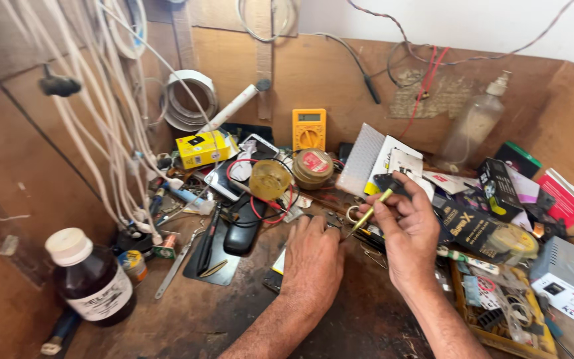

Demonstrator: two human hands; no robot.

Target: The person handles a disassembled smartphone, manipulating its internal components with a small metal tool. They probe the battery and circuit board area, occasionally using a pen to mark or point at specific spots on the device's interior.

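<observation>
My right hand (408, 229) grips a thin tool with a yellow-green handle (375, 206), held like a pen and tilted down to the left. Its tip meets a small item under the fingers of my left hand (313, 262). My left hand lies palm down on the dark, scorched wooden bench (234, 312) and presses on that item, which its fingers mostly hide, so I cannot tell what it is. A small metal ring (353, 213) lies just beyond the tool tip.
A dark brown bottle with a white cap (92, 276) stands front left. White cables (111, 119) hang at the left wall. A yellow multimeter (309, 128), round tins (312, 168), a black remote (243, 226), boxes (566, 196) and a cluttered tray (499, 312) crowd the bench.
</observation>
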